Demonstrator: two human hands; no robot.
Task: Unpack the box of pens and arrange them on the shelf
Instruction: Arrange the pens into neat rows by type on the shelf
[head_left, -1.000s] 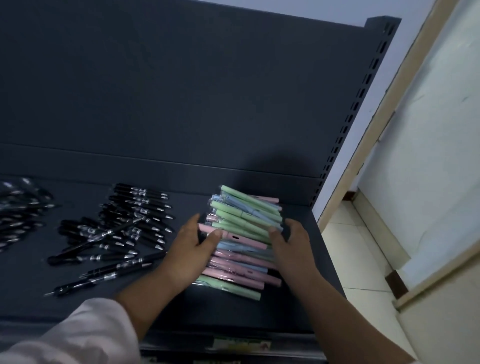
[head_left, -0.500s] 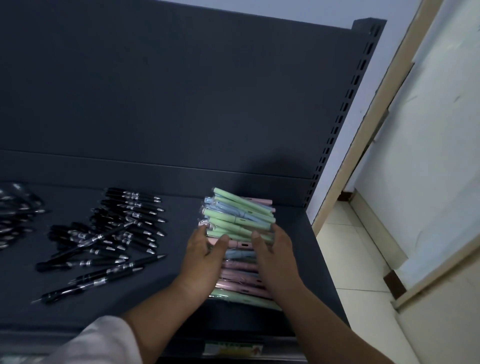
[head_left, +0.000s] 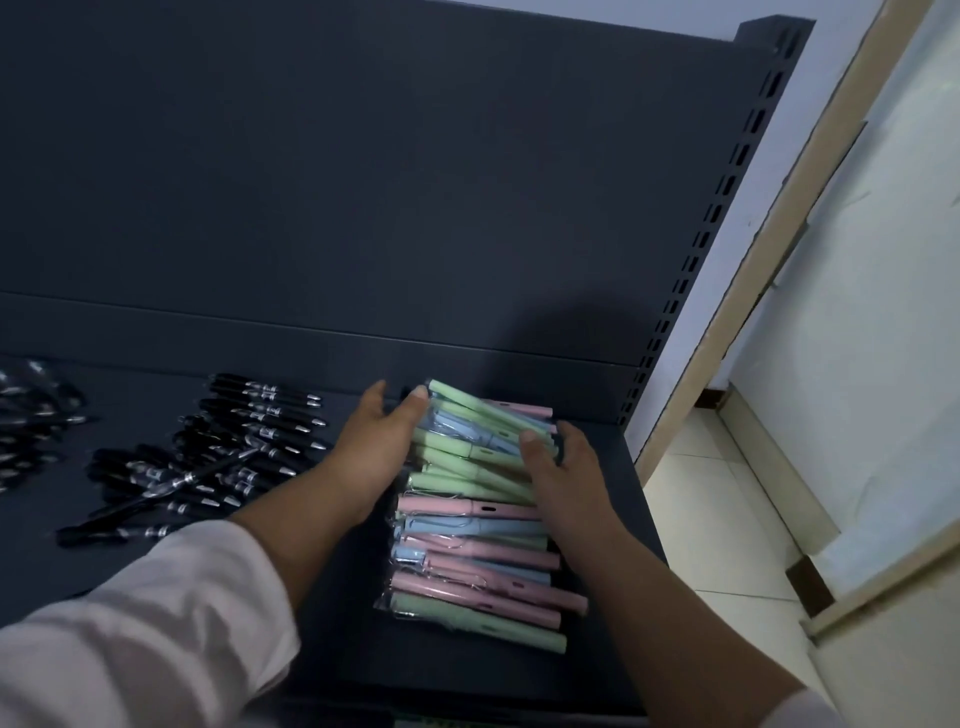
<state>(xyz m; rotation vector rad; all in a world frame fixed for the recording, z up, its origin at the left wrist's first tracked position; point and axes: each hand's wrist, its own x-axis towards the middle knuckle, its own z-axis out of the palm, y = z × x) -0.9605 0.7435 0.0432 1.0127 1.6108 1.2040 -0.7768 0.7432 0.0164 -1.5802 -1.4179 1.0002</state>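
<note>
Against the left side of the wrapped pastel pens (head_left: 470, 545), pressing with the left hand (head_left: 382, 447), fingers straight, thumb tip on the farthest green pen. Against the right side of that pile, pressing with the right hand (head_left: 563, 467), fingers loosely extended, nothing pinched. Stacked crosswise on the dark shelf (head_left: 337, 634). Left of the pile, apart, scattered black pens (head_left: 218, 457).

On the shelf (head_left: 343, 649), wrapped pens (head_left: 467, 525) are stacked toward 3 o'clock, with loose pens (head_left: 249, 441) spread at their 9 o'clock. The stack is flanked by the left hand (head_left: 379, 447) and right hand (head_left: 566, 478).
</note>
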